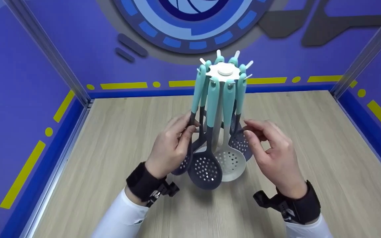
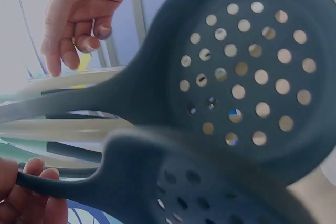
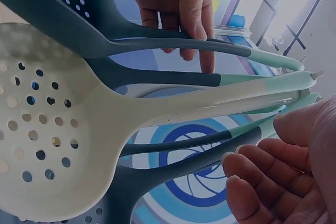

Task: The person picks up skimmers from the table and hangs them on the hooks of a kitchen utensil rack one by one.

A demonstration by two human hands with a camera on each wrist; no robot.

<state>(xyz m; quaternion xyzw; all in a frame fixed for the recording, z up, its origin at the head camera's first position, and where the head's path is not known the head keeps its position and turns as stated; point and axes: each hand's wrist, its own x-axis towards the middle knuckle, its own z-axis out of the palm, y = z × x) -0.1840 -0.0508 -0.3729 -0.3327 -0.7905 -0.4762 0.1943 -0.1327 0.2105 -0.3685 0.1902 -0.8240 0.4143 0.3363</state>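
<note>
A white rotating-style rack (image 1: 225,70) stands upright, hung all round with kitchen utensils that have mint-green handles. Between thumb and fingers, my left hand (image 1: 169,148) pinches the dark shaft of a skimmer (image 2: 131,182) on the rack's left side, its handle still at the hook. A dark skimmer (image 1: 205,181) and a cream skimmer (image 3: 94,108) hang at the front, their perforated bowls low over the table. My right hand (image 1: 276,152) is at the rack's right side, fingers loosely bent and holding nothing, close to another dark perforated utensil (image 1: 240,145).
The rack stands on a wood-grain table (image 1: 121,132). Blue-purple printed panels (image 1: 78,43) enclose the back and both sides, with metal posts (image 1: 369,49) at the rear corners. Each wrist carries a black strap (image 1: 144,180) with a small camera.
</note>
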